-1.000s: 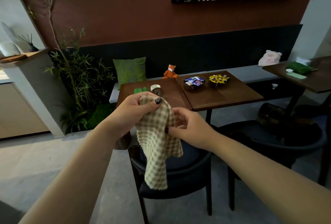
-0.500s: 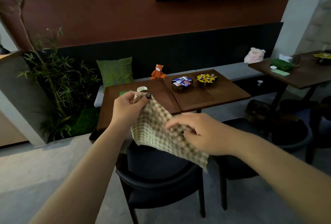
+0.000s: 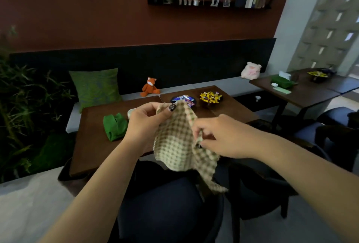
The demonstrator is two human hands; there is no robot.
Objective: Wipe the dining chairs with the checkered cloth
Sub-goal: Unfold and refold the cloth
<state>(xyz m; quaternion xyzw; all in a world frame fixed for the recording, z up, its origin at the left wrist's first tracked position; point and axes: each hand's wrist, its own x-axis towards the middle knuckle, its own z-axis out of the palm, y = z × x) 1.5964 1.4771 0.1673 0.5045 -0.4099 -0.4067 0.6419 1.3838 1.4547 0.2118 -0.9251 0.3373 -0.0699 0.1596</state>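
Beige-and-olive checks cover the checkered cloth point(image 3: 178, 141), which hangs in the air between both hands, above the dark seat of the nearest dining chair point(image 3: 161, 209) and touching neither the chair nor the table point(image 3: 93, 145). The left hand point(image 3: 145, 124) pinches the cloth's upper edge, fingers closed on it with the thumb pressed over the top corner. The right hand point(image 3: 219, 137) has its fingers curled shut around a bunched fold at the cloth's right side. Below the hands the fabric falls loose, its lower corner dangling over the chair seat's right part.

The near edge of the table runs just behind the hands, and the chair is tucked close under it. On the table lie a folded green cloth point(image 3: 114, 126) near the left hand and, farther back, two bowls of wrapped sweets point(image 3: 210, 97). A second dark chair point(image 3: 258, 188) stands just to the right of the first. Open grey floor point(image 3: 29, 203) spreads to the left of the chairs, bordered by green plants point(image 3: 23, 106). Another table point(image 3: 303, 89) stands well apart on the right.
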